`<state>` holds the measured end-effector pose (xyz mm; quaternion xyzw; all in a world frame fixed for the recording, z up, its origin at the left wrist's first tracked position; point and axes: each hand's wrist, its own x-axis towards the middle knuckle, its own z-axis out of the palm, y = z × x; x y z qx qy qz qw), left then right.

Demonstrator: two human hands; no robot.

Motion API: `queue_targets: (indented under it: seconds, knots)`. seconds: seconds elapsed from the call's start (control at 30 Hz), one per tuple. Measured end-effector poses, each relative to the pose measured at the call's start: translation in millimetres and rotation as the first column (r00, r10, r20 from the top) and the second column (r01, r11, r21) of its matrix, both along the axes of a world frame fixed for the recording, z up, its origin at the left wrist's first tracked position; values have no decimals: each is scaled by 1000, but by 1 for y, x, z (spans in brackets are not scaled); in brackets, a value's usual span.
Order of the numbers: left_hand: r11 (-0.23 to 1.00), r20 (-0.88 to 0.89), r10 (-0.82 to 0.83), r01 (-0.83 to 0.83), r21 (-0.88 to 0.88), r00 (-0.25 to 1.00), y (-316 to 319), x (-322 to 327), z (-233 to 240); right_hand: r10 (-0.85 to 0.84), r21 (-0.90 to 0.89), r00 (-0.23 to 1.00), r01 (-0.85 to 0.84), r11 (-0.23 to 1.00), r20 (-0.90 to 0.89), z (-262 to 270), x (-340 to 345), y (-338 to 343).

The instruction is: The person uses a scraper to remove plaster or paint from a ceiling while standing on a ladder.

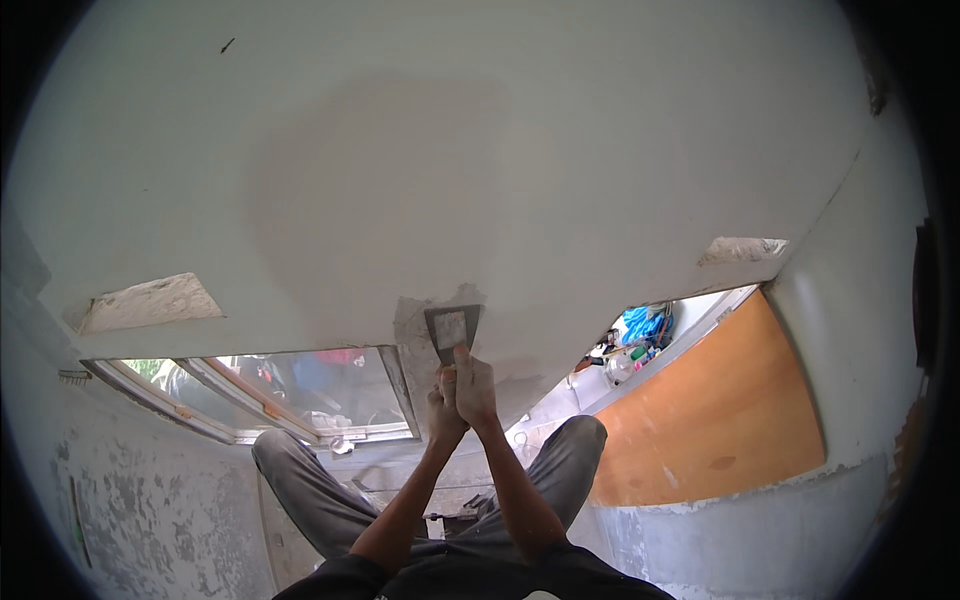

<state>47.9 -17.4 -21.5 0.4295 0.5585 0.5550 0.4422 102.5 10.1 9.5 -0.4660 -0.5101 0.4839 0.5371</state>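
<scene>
Both my hands are wrapped around the handle of a broad scraper [454,327], whose wide end points up against the wall. My right hand [475,384] sits slightly higher, its thumb laid along the lower part of the blade. Against it, a little lower and to the left, my left hand [442,411] closes on the same handle. Most of the handle is hidden by my fingers. Around the blade, a rough grey patch [410,319] shows on the pale painted wall [600,165]. A large, darker, smooth-edged area [375,187] spreads above it.
A glazed window [315,390] is at left and a doorway with an orange-brown door [712,420] at right. Cluttered items, including a blue plastic bag [646,324], show through the doorway. Peeling paint covers the left wall [150,487]. My spread knees flank my arms.
</scene>
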Motion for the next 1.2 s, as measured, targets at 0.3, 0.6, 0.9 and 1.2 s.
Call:
queue_targets:
  seconds: [0.3,0.6,0.9,1.2]
  knots:
    - [999,-66,-2,5,40,998,4,3,0,-52,52,999,52,997,1,-1,0,5]
    - [1000,1,-13,13,7,1000,5,1,1,-20,-7,999,19,1000,-36,1,3,5]
    - [999,-40,-8,10,39,999,6,-2,9,-53,45,998,54,998,-35,-3,-3,6]
    - [997,-101,-56,61,47,993,16,-9,22,-35,64,999,36,997,-23,26,-1,14]
